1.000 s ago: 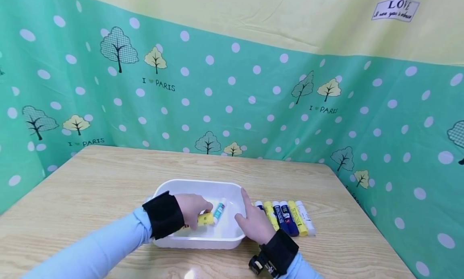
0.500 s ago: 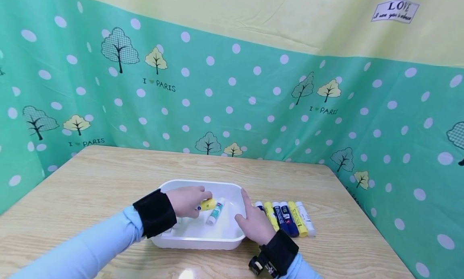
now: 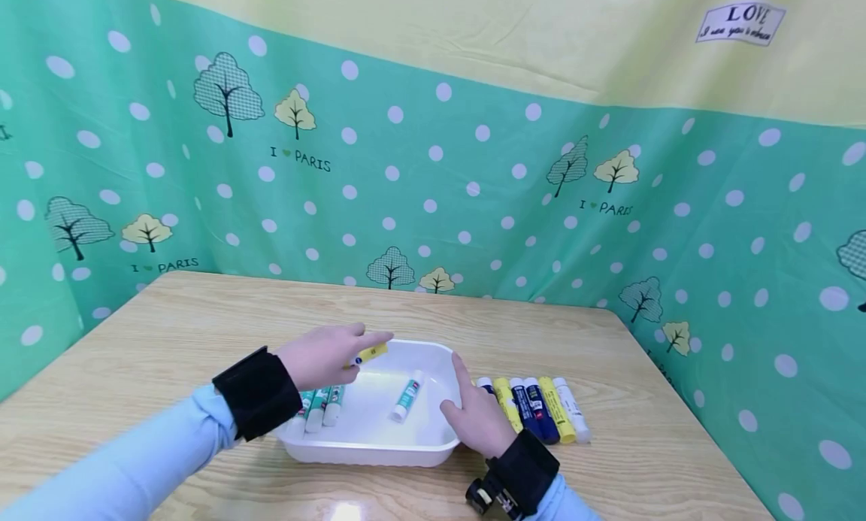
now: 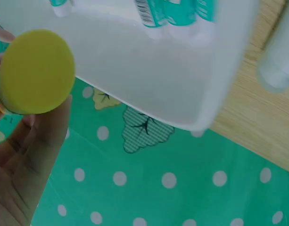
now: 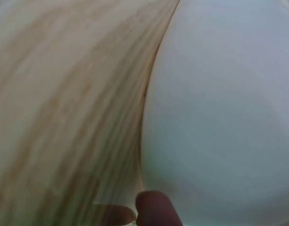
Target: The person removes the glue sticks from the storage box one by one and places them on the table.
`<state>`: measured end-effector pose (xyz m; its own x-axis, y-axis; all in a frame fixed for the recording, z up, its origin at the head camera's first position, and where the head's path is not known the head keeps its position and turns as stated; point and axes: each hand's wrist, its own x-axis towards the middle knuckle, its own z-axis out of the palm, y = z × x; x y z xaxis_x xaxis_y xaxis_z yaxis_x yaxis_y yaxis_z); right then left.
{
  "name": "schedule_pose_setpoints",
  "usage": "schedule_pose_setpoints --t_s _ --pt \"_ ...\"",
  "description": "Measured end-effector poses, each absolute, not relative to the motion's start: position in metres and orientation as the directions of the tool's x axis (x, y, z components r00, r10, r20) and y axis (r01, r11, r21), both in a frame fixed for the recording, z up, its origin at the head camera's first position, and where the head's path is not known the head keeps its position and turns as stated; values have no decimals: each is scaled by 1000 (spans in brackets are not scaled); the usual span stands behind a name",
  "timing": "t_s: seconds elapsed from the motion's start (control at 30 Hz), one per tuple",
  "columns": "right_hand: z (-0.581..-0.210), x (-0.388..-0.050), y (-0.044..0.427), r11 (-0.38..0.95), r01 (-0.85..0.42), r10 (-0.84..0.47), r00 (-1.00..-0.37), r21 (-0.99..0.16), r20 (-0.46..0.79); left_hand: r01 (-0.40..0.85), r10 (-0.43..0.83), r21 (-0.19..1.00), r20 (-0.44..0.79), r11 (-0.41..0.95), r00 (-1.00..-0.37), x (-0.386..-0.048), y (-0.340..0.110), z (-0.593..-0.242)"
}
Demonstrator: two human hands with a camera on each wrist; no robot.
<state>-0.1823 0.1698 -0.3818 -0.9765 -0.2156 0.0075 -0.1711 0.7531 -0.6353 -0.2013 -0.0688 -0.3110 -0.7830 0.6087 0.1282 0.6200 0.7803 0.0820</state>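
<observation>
In the head view my left hand (image 3: 321, 355) holds a yellow glue stick (image 3: 374, 352) above the left half of a white plastic tray (image 3: 368, 455). The left wrist view shows the stick's round yellow end (image 4: 37, 71) between thumb and fingers. Several teal-and-white glue sticks (image 3: 318, 410) lie side by side at the tray's left end, partly behind my left wrist. Another teal glue stick (image 3: 409, 397) lies alone, slanted, near the middle of the tray. My right hand (image 3: 479, 422) holds the tray's right rim, thumb over the inner side, index finger stretched along the edge.
To the right of the tray, a row of glue sticks lies on the wooden table (image 3: 649, 423): dark blue (image 3: 541, 412), yellow (image 3: 556, 410) and white (image 3: 571, 412). A whitish cylinder (image 4: 278, 61) lies beside the tray in the left wrist view. A patterned green curtain (image 3: 433, 175) hangs behind.
My left hand has lifted the yellow glue stick up and to the left from inside the tray, uncovering the teal sticks at the left end. My right hand has stayed on the rim.
</observation>
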Motion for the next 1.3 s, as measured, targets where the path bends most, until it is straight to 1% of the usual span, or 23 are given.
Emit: schedule_pose_setpoints --t_s 0.13,0.27,0.4,0.63,0.9,1.17,1.3 --pt "-383 -182 170 744 -161 -213 -977 -648 -2 571 546 91 204 816 -813 -202 -81 -310" --pt "-383 -182 172 741 -154 -211 -977 -654 -9 489 445 137 261 862 -857 -204 -96 -307" --pt "-383 -183 172 741 -163 -216 -976 -652 -1 417 366 174 262 892 -893 -206 -112 -305" --pt "-382 -181 171 734 -166 -223 -975 -658 -2 361 307 186 266 914 -914 -211 -135 -310" --pt "-381 -182 171 740 -170 -226 -974 -651 -2 270 232 220 185 937 -955 -218 -158 -319" --pt "-382 -183 170 742 -168 -222 -975 -649 -1 225 192 245 151 943 -970 -222 -177 -337" --pt "-383 -183 171 748 -164 -219 -976 -643 -6 188 165 263 107 946 -980 -224 -183 -349"
